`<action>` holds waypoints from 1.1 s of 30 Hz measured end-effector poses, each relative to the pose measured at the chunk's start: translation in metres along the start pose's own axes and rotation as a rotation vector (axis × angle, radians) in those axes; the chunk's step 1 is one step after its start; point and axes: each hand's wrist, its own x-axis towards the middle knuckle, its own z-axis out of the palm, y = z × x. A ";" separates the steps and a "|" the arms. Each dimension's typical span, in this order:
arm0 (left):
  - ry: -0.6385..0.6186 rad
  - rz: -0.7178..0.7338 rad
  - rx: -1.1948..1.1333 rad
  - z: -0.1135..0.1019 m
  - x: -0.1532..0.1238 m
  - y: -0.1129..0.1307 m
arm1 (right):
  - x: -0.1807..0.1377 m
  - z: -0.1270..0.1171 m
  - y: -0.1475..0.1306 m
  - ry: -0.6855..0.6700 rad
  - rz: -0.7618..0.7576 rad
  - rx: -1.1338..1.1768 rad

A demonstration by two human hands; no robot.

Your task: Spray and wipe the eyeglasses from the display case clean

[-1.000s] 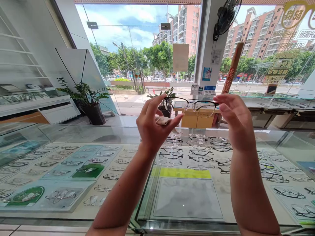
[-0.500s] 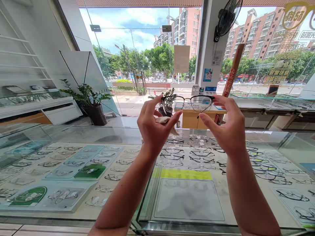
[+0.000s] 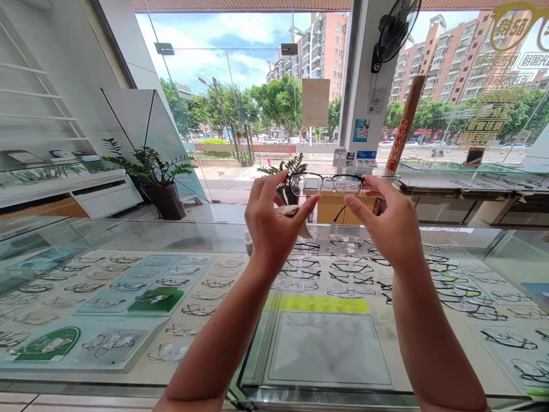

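A pair of eyeglasses with a dark upper rim is held up between both hands, above the glass counter. My left hand grips its left end with fingers at the hinge, and a pale cloth is tucked in the same hand. At the frame's right end, my right hand pinches the hinge, its thumb just below the lens. One dark temple tip hangs beneath the lenses, near the right thumb.
Under the glass display counter lie rows of eyeglasses. A white pad with a yellow-green strip sits in front. Beyond stand a potted plant, a wooden-fronted counter and glass doors. A fan hangs on the pillar.
The eyeglasses have turned and tilted, their right end shifting inward and slightly down. My right hand has moved left with them, and my left hand slightly right.
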 end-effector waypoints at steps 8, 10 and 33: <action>-0.005 -0.012 -0.010 0.005 -0.002 -0.003 | 0.000 0.003 0.001 -0.002 0.016 -0.048; -0.017 -0.036 -0.039 0.007 -0.002 -0.007 | 0.000 0.003 -0.001 0.007 0.006 -0.068; -0.045 -0.149 -0.173 0.018 -0.001 -0.021 | -0.002 0.001 -0.006 0.082 -0.142 -0.174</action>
